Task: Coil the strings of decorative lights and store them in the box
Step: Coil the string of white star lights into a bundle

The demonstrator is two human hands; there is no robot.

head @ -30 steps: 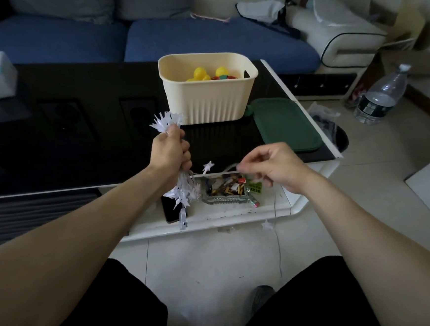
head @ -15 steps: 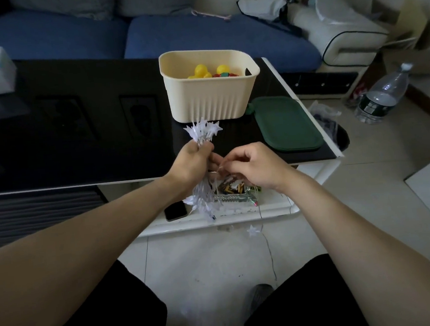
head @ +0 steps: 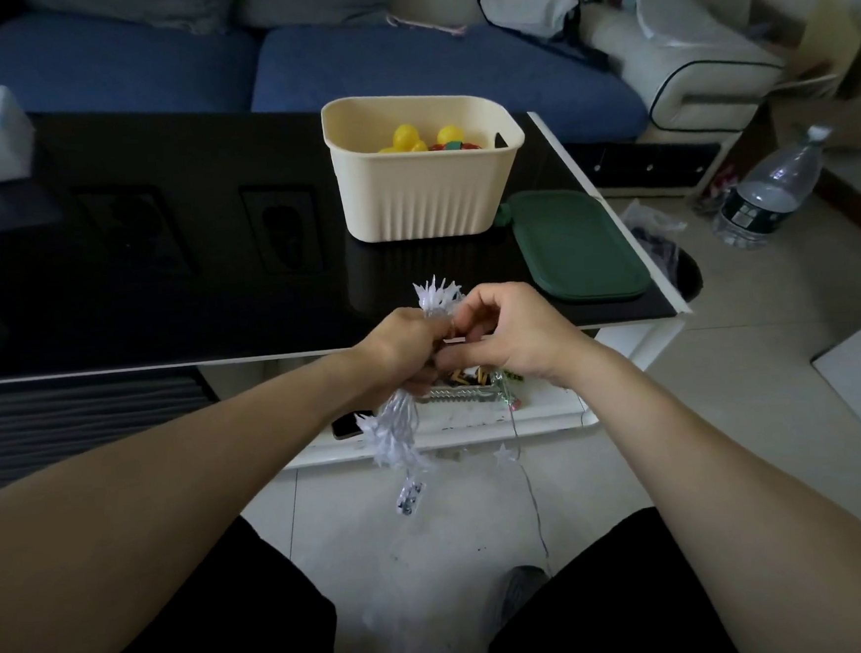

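Between the two hands, above the near edge of the table, the bundle of white star-shaped string lights [head: 434, 300] was held upright. The left hand [head: 403, 351] gripped its middle, while the right hand [head: 509, 338], apart from it a second before, had closed in and pinched the wire against it. One more loop seemed laid on. A thin loose tail with a single star [head: 504, 453] hung toward the floor, so coiling looked nearly finished. The cream ribbed plastic box [head: 426, 198] stood beyond on the glossy black tabletop [head: 158, 296], its dark green lid [head: 579, 247] lying beside it.
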